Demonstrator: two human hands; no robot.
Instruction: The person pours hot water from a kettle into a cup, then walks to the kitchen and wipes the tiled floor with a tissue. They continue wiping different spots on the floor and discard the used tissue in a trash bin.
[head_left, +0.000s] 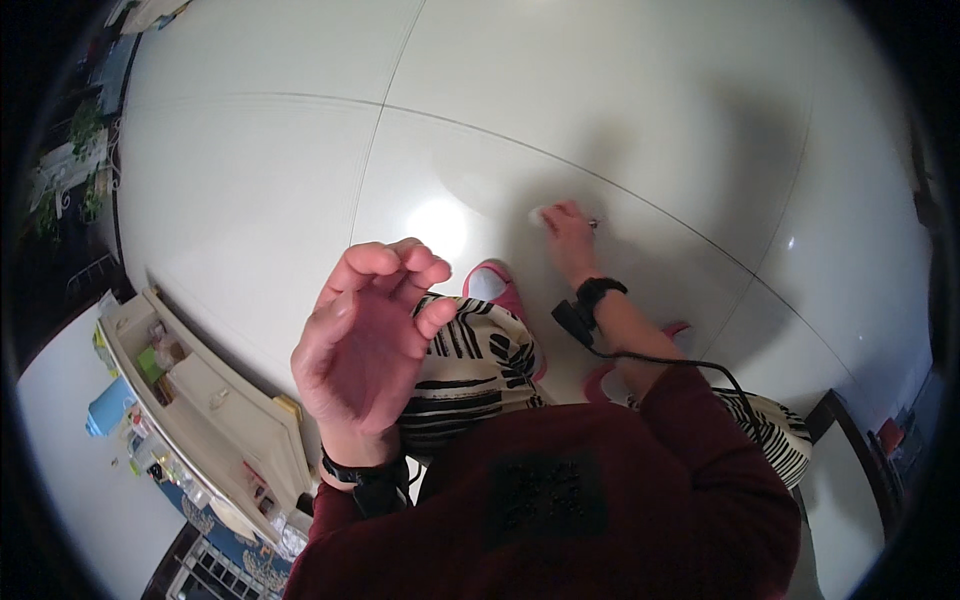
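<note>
My left hand (375, 330) is raised in front of my body, palm up, fingers curled and apart, with nothing in it. My right hand (568, 229) reaches down to the glossy white floor tiles (480, 97), back of the hand upward. A small whitish thing (536, 217) shows at its fingertips, and a small shiny bit (593, 223) lies by its other side; what they are is too blurred to tell. The fingers hide whether anything is gripped. Black bands are on both wrists, and a cable runs from the device (574, 322) at the right wrist.
Pink slippers (510, 295) are on my feet close to the right hand. To the left stands a cream cabinet (225, 412) with an open compartment and several small items on top. Plants (86, 124) are beyond it. A dark-framed piece of furniture (855, 465) stands at the lower right.
</note>
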